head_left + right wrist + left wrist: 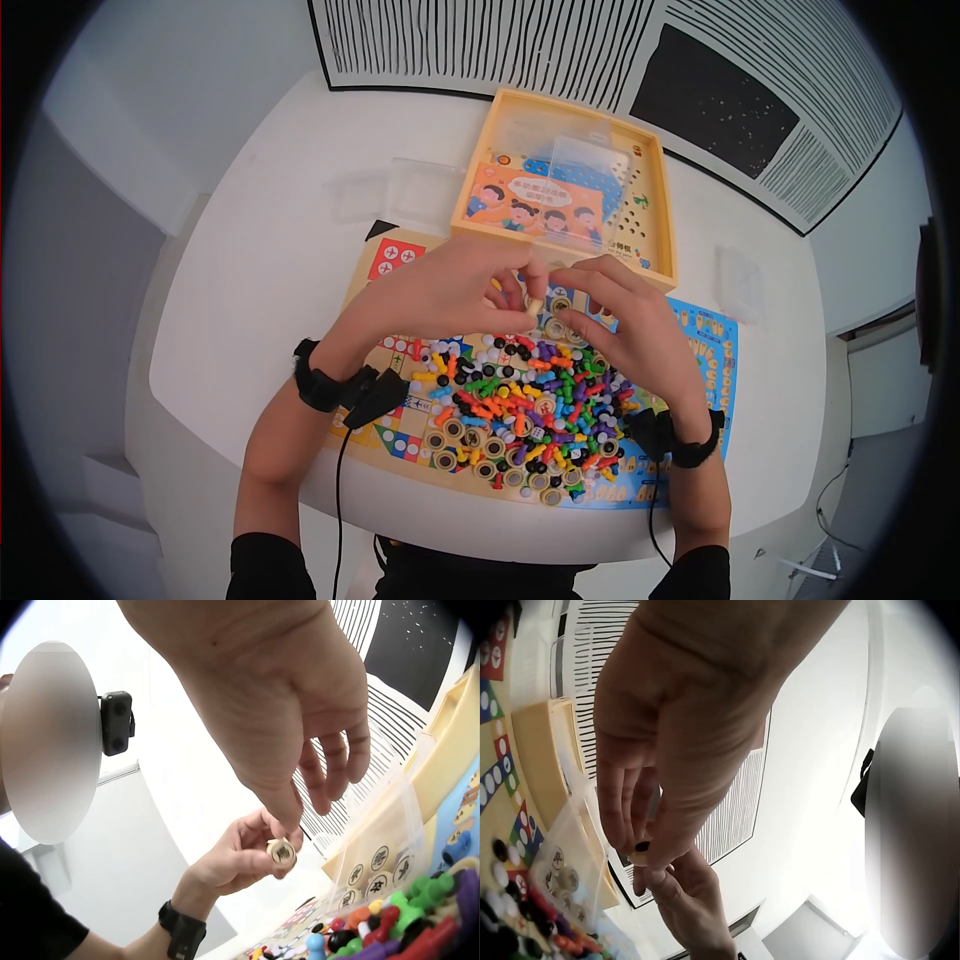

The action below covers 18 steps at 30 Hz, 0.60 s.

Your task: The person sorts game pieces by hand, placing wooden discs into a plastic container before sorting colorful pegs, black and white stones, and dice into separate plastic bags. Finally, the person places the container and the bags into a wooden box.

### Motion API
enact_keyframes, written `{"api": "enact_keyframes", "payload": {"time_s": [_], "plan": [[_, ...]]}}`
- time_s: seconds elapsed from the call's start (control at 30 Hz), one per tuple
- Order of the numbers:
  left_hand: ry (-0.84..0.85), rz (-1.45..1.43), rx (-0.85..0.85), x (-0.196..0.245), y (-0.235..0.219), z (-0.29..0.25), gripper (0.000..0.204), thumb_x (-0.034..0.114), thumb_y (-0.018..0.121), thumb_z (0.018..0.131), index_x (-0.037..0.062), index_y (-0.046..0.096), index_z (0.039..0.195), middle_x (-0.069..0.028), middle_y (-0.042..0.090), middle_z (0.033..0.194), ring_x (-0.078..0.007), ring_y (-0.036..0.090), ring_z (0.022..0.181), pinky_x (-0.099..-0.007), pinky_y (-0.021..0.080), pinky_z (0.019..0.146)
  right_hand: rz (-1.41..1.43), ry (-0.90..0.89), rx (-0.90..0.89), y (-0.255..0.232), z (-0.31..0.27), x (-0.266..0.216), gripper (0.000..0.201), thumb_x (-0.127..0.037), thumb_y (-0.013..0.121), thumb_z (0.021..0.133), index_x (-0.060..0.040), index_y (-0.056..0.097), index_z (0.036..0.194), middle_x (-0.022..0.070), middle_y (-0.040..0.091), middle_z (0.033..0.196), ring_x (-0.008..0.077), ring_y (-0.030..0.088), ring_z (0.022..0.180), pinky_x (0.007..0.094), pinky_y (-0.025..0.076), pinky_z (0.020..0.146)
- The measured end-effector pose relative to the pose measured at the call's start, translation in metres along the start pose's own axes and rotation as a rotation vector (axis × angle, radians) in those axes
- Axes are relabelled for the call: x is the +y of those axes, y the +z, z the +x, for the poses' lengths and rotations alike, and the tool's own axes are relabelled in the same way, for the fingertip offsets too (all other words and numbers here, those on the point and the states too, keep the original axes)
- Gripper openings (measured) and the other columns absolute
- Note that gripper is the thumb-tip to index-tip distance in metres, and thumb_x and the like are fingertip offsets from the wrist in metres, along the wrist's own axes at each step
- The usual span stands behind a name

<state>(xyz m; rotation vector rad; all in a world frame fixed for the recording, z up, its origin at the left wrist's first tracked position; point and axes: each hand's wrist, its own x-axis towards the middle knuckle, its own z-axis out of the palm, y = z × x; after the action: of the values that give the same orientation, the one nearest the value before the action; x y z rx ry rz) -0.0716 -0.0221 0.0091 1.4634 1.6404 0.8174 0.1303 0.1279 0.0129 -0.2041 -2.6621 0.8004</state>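
Observation:
My left hand [450, 290] pinches a round wooden Chinese chess piece [282, 853] between thumb and fingers, its dark character facing the right wrist camera. Just to the right, my right hand [635, 325] hovers with fingers loosely bent and nothing visible in them. Below both hands stands a clear plastic box [409, 825] with several chess pieces [381, 857] inside. Nearer the body, a heap of colourful pegs and beads [540, 400] covers the middle of the printed game boards. More wooden chess pieces [485, 469] lie along the heap's front.
Behind the hands, a yellow wooden tray [668, 230] holds an orange booklet [535, 200] and a clear container [590, 160]. One clear plastic piece [425, 190] lies left of the tray, another [738, 283] to its right. A striped panel [470, 50] borders the table's back.

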Motion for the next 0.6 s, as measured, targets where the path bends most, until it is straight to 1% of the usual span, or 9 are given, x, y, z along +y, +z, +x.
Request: {"api": "enact_keyframes", "payload": {"time_s": [0.07, 0.1, 0.17, 0.27, 0.3, 0.37, 0.4, 0.47, 0.6], "plan": [[0.127, -0.316, 0.001, 0.0, 0.009, 0.002, 0.029, 0.004, 0.081, 0.09, 0.0058, 0.056, 0.104, -0.0034, 0.066, 0.108, -0.0093, 0.068, 0.097, -0.027, 0.059, 0.089, 0.238, 0.064, -0.044, -0.003, 0.002, -0.008, 0.024, -0.012, 0.078, 0.091, -0.0059, 0.074, 0.113, 0.0092, 0.067, 0.108, 0.0279, 0.069, 0.093, 0.039, 0.056, 0.078], [0.127, -0.317, 0.009, 0.0, 0.012, 0.002, 0.029, 0.004, 0.081, 0.09, 0.0058, 0.056, 0.104, -0.0034, 0.066, 0.108, -0.0093, 0.068, 0.097, -0.027, 0.059, 0.089, 0.237, 0.059, -0.049, -0.002, 0.002, -0.005, 0.024, -0.012, 0.078, 0.091, -0.0059, 0.074, 0.113, 0.0092, 0.067, 0.108, 0.0279, 0.069, 0.093, 0.039, 0.056, 0.078], [0.099, -0.554, 0.04, -0.001, 0.016, 0.004, 0.037, 0.002, 0.082, 0.089, 0.007, 0.052, 0.112, -0.0045, 0.066, 0.109, -0.0108, 0.069, 0.098, -0.0279, 0.059, 0.089, 0.172, -0.082, 0.015, -0.002, 0.0, 0.007, 0.024, -0.012, 0.079, 0.091, -0.0073, 0.074, 0.114, 0.0066, 0.065, 0.108, 0.0232, 0.067, 0.085, 0.0351, 0.054, 0.073], [0.166, -0.613, 0.059, -0.005, 0.022, 0.011, 0.04, 0.008, 0.082, 0.091, 0.0058, 0.049, 0.115, -0.0087, 0.069, 0.107, -0.0107, 0.069, 0.097, -0.0279, 0.058, 0.087, 0.23, -0.015, -0.029, -0.008, 0.001, 0.009, 0.023, -0.013, 0.08, 0.091, -0.0084, 0.074, 0.112, 0.0044, 0.063, 0.104, 0.0181, 0.061, 0.077, 0.0314, 0.05, 0.069], [0.168, -0.613, 0.062, -0.008, 0.023, 0.013, 0.04, 0.008, 0.082, 0.091, 0.0058, 0.049, 0.115, -0.0087, 0.069, 0.107, -0.0107, 0.069, 0.097, -0.0279, 0.058, 0.087, 0.228, -0.017, -0.031, -0.009, 0.001, 0.009, 0.023, -0.013, 0.08, 0.091, -0.0084, 0.074, 0.112, 0.0044, 0.063, 0.104, 0.0181, 0.061, 0.077, 0.0314, 0.05, 0.069], [0.16, -0.666, 0.06, -0.013, 0.027, 0.016, 0.042, 0.009, 0.083, 0.091, 0.0049, 0.05, 0.116, -0.01, 0.069, 0.11, -0.012, 0.069, 0.098, -0.0285, 0.058, 0.089, 0.227, 0.076, -0.076, -0.01, 0.002, 0.009, 0.02, -0.014, 0.08, 0.091, -0.0072, 0.074, 0.109, 0.0039, 0.062, 0.098, 0.0144, 0.059, 0.075, 0.0296, 0.049, 0.068], [0.161, -0.667, 0.06, -0.014, 0.03, 0.018, 0.042, 0.009, 0.083, 0.091, 0.0049, 0.05, 0.116, -0.01, 0.069, 0.11, -0.012, 0.069, 0.098, -0.0285, 0.058, 0.089, 0.226, 0.076, -0.076, -0.009, 0.002, 0.011, 0.02, -0.014, 0.08, 0.091, -0.0072, 0.074, 0.109, 0.0039, 0.062, 0.098, 0.0144, 0.059, 0.075, 0.0296, 0.049, 0.068], [0.128, -0.677, 0.153, -0.016, 0.038, 0.021, 0.042, 0.002, 0.08, 0.091, 0.0087, 0.051, 0.12, -0.0064, 0.068, 0.109, -0.0143, 0.071, 0.104, -0.0285, 0.058, 0.087, 0.252, 0.126, -0.085, -0.006, 0.0, 0.017, 0.018, -0.015, 0.081, 0.091, -0.0059, 0.074, 0.106, 0.0031, 0.064, 0.092, 0.0128, 0.057, 0.074, 0.029, 0.048, 0.067], [0.092, -0.642, 0.228, -0.013, 0.038, 0.018, 0.035, 0.005, 0.08, 0.092, 0.0066, 0.055, 0.115, -0.0054, 0.069, 0.104, -0.0135, 0.071, 0.103, -0.0277, 0.058, 0.086, 0.272, 0.213, -0.124, -0.004, 0.001, 0.024, 0.016, -0.014, 0.081, 0.09, -0.0046, 0.073, 0.102, 0.0042, 0.068, 0.089, 0.0165, 0.058, 0.071, 0.0318, 0.05, 0.066]]}}
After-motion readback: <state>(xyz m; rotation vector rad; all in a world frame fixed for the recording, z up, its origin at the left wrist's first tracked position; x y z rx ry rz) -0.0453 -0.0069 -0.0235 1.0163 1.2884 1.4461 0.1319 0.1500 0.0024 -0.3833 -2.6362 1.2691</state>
